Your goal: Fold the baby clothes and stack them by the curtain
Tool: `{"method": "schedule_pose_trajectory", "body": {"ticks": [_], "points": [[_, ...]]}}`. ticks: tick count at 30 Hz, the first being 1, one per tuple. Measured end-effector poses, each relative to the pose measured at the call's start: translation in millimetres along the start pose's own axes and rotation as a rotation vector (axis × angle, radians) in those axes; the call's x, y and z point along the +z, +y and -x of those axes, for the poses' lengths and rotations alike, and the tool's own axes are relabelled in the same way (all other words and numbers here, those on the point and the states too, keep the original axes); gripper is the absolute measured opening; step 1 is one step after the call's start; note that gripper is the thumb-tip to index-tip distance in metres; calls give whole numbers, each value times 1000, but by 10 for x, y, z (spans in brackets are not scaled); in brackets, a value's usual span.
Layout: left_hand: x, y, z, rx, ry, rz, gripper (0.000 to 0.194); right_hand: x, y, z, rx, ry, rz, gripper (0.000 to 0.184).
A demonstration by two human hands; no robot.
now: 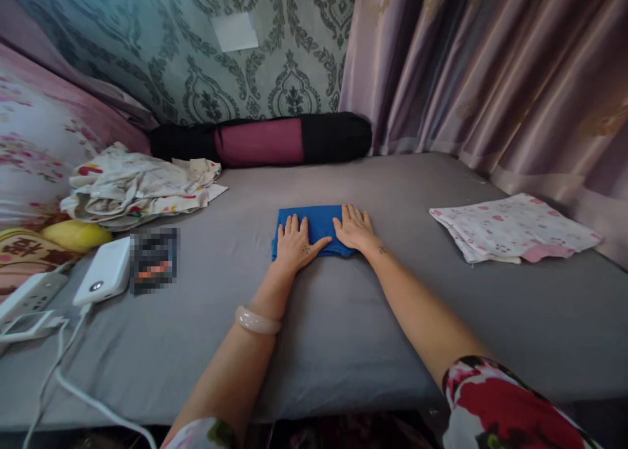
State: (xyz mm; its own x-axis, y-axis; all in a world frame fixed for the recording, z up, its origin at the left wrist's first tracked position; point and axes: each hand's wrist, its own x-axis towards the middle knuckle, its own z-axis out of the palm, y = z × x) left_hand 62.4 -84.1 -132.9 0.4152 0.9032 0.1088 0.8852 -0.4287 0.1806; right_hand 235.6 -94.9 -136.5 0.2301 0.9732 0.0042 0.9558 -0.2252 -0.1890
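The left hand (294, 245) and the right hand (356, 229) are resting flat on a folded, rectangular, bright blue cloth (321, 218), which is lying in the middle of a surface covered with smooth grey fabric (235, 207). The left hand is covering the cloth's left part, and the right hand is touching its right end. The fingers (295, 224) of both hands are extending nearly straight, with thumbs standing wide, and they are not closing around the cloth. A pale, glossy bangle (258, 321) is encircling the left forearm. Well apart on the right, a folded white cloth with pink hearts (510, 223) is lying. At the far left, a crumpled cream-coloured printed cloth (137, 184) is lying. Nearer, a white plastic box (104, 271) is lying beside a dark object (154, 259), too blurred for me to name it.
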Motion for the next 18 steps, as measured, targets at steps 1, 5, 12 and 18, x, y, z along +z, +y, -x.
{"method": "schedule_pose_trajectory", "body": {"ticks": [1, 5, 12, 18], "points": [[-9, -7, 7, 3, -1, -1, 94, -16, -7, 4, -1, 7, -2, 67], [-78, -63, 73, 27, -33, 5, 94, -70, -73, 31, -54, 107, 12, 66], [-110, -135, 205, -32, -51, -12, 82, 24, -92, 6, -69, 12, -8, 69], [-58, -129, 221, -28, -18, -19, 81, 48, -43, -32, -65, -25, 9, 70]]}}
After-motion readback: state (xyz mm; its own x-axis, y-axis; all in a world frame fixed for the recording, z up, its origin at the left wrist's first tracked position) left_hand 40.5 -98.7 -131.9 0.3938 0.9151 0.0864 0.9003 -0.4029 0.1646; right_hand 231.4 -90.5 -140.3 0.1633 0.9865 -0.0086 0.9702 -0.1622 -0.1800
